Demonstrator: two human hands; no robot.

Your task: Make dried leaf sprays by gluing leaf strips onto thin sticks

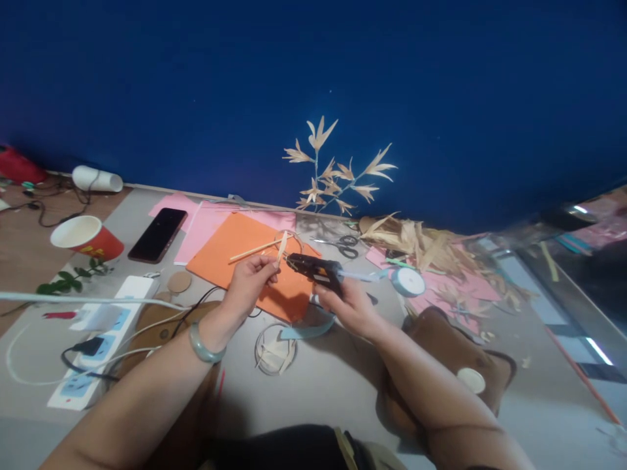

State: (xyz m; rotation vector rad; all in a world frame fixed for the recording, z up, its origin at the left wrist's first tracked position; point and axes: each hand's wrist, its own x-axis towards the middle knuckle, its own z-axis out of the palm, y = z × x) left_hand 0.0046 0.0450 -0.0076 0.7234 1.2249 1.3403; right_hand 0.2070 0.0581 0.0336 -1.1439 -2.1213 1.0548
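Between the thumb and fingers of my left hand (253,279) is a narrow pale husk strip (283,249), pinched upright. My right hand (350,303) grips a black hot glue gun (316,269), its nozzle pointing left, close to the strip. Below both hands lies an orange sheet (220,251) with a thin wooden stick (255,250) on it. A round clear dish (275,349) holding cut husk pieces sits nearer to me, with a light blue ribbon end (308,331) beside it.
Dried husk flowers (337,176) on a stem stand against the blue wall. Scissors (345,246), a ribbon roll (409,282) and a husk pile (421,245) are right of centre. At left are a phone (157,235), a paper cup (88,237) and a power strip (105,343) with cords.
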